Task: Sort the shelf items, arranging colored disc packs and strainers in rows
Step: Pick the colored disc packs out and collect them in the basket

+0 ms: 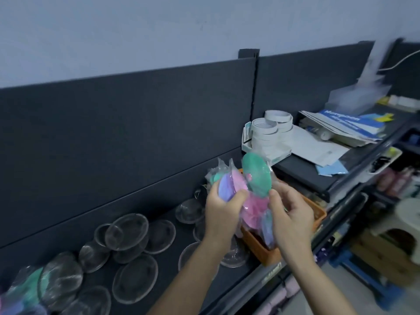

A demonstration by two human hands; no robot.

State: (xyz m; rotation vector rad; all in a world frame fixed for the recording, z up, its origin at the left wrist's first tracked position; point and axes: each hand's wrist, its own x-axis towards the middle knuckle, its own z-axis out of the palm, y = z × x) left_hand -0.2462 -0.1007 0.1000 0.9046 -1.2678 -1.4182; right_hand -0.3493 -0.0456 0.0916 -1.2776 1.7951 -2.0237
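Left hand (223, 208) grips a bundle of disc packs (231, 187), purple and pink, fingers curled round them. Right hand (291, 214) curls on the same bundle from the right; a green disc stands between the hands. All held above an orange basket (268, 253). Strainers (127, 230) lie on the shelf (172, 251), left of the hands.

Forearms extended, left hand (223, 210) and right hand (293, 217) grip disc packs (256, 173).

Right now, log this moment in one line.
left grip holds purple and pink plastic-wrapped disc packs | right grip holds green and pink disc packs by orange plastic basket | round wire-mesh strainers lie on dark shelf
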